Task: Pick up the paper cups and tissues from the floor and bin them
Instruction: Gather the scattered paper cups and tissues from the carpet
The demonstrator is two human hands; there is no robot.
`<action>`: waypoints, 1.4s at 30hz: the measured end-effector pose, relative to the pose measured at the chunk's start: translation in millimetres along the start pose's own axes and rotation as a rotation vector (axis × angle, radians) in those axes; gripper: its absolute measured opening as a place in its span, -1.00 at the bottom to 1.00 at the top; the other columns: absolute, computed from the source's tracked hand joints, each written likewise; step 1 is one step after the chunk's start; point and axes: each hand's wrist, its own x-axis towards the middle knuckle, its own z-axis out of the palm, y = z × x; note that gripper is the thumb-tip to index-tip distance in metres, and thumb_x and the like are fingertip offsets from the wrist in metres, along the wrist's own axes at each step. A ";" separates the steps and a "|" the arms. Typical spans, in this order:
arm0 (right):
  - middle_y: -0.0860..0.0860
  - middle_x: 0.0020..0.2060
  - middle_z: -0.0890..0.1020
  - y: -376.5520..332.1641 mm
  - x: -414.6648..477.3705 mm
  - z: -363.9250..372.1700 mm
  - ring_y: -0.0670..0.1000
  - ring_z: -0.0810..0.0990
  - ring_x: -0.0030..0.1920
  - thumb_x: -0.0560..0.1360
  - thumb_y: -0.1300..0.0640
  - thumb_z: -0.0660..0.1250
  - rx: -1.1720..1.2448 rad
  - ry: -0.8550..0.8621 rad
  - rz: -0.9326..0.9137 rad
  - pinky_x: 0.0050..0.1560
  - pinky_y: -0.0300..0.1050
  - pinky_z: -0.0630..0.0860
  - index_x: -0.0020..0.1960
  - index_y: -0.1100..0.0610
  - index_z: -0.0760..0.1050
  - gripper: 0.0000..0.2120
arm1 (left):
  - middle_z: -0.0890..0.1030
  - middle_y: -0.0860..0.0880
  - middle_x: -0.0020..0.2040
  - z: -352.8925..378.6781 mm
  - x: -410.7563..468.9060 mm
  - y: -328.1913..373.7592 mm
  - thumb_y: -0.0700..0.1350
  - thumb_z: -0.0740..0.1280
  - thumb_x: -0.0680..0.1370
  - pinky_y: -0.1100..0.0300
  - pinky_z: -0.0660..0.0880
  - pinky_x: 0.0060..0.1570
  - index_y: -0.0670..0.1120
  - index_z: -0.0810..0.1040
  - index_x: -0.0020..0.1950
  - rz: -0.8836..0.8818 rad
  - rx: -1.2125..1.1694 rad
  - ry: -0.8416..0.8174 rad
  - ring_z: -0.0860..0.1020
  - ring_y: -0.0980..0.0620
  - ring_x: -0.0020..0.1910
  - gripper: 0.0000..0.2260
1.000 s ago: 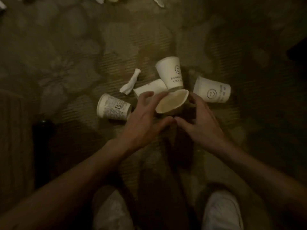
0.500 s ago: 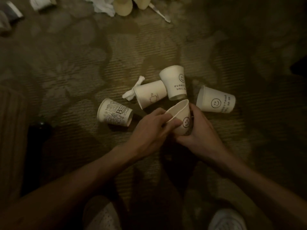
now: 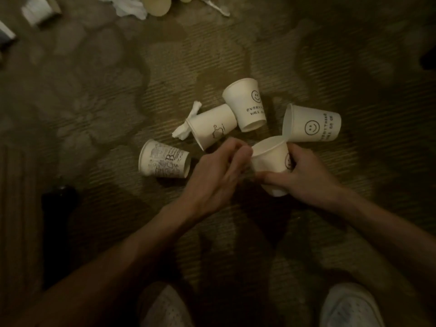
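Observation:
My right hand point(image 3: 304, 175) grips a white smiley paper cup point(image 3: 270, 159) just above the carpet, rim tilted up and left. My left hand point(image 3: 215, 178) is beside the cup's rim, fingers curled and blurred; whether it touches the cup is unclear. Several more white cups lie on the floor: a smiley cup point(image 3: 246, 103) behind, a smiley cup point(image 3: 312, 125) on its side at right, a cup with a small drawing point(image 3: 212, 128), and a printed cup point(image 3: 164, 160) at left. A twisted tissue point(image 3: 186, 127) lies against the drawing cup.
More cups point(image 3: 40, 10) and a crumpled tissue point(image 3: 128, 8) lie at the top edge of the patterned carpet point(image 3: 118, 74). A dark bottle-like object point(image 3: 59, 223) stands at the left. My white shoes point(image 3: 349, 305) are at the bottom.
The right hand has taken a firmer hold of the smiley cup and shifted it right, toward the cup on its side. The left hand has drawn back from the cup's rim.

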 end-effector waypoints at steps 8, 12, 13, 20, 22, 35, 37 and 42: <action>-0.14 -0.08 0.69 7.9 12.2 -4.4 -0.25 0.66 -0.09 0.40 0.12 0.53 0.091 -0.022 0.042 -0.17 -0.36 0.56 0.07 -0.03 0.57 -0.72 | 0.49 0.13 -0.09 -36.8 40.5 -8.2 0.01 0.35 0.57 0.23 0.44 -0.05 0.06 0.49 0.01 0.138 0.272 0.397 0.49 0.10 -0.04 -0.92; -0.08 -0.08 0.70 9.4 14.3 -4.2 -0.19 0.67 -0.09 0.44 0.13 0.50 0.106 0.006 0.033 -0.19 -0.35 0.57 0.08 0.03 0.60 -0.77 | 0.43 0.05 0.13 -41.3 62.3 -9.7 0.06 0.39 0.53 0.17 0.30 0.07 -0.03 0.50 0.25 0.172 0.493 0.261 0.40 0.01 0.17 -0.66; -0.07 -0.08 0.70 9.5 14.4 -4.0 -0.17 0.68 -0.09 0.44 0.14 0.50 0.107 0.012 0.035 -0.17 -0.32 0.58 0.08 0.05 0.60 -0.77 | 0.45 0.00 0.22 -41.6 67.9 -9.6 0.09 0.39 0.53 0.12 0.30 0.11 -0.03 0.45 0.34 0.143 0.548 0.187 0.40 -0.03 0.23 -0.57; -0.03 -0.04 0.71 12.6 15.3 -2.1 -0.06 0.68 -0.03 0.41 0.05 0.52 0.098 0.039 0.109 0.02 -0.05 0.63 0.14 0.09 0.61 -0.68 | 0.47 -0.12 0.34 -27.5 77.7 -27.9 0.20 0.47 0.41 -0.09 0.37 0.19 -0.02 0.30 0.47 0.041 0.790 0.041 0.42 -0.16 0.30 -0.28; -0.01 -0.04 0.71 13.0 16.5 -1.5 -0.04 0.69 -0.02 0.40 0.03 0.53 0.113 0.052 0.133 0.03 -0.01 0.63 0.15 0.10 0.61 -0.65 | 0.48 -0.14 0.32 -21.6 72.8 -30.5 0.20 0.48 0.40 -0.08 0.39 0.16 -0.06 0.32 0.46 0.068 0.851 0.043 0.43 -0.15 0.29 -0.27; -0.07 -0.07 0.72 -6.1 9.7 -3.0 -0.14 0.68 -0.06 0.43 0.05 0.49 0.092 0.026 0.086 -0.08 -0.18 0.62 0.07 0.00 0.61 -0.77 | 0.62 0.00 0.00 -16.3 40.4 -30.7 0.20 0.54 0.33 0.13 0.51 -0.17 -0.06 0.58 0.11 -0.293 0.281 -0.087 0.58 0.03 -0.04 -0.51; -0.10 -0.11 0.73 -18.7 8.8 -7.1 -0.17 0.69 -0.09 0.43 0.05 0.49 0.141 0.036 0.078 -0.14 -0.26 0.61 0.04 -0.02 0.61 -0.81 | 0.65 -0.03 -0.04 -24.6 36.0 -22.1 0.19 0.55 0.33 0.07 0.61 -0.22 -0.04 0.58 0.12 -0.469 0.018 -0.061 0.64 0.00 -0.09 -0.52; -0.04 -0.02 0.71 -64.4 28.6 -24.7 -0.07 0.71 -0.05 0.36 -0.11 0.52 0.232 0.142 0.094 -0.11 -0.08 0.65 0.19 0.03 0.55 -0.54 | 0.73 -0.09 -0.03 -58.4 52.1 -1.3 0.07 0.47 0.46 0.04 0.64 -0.17 -0.10 0.50 0.25 -0.628 -0.745 0.021 0.72 -0.04 -0.11 -0.55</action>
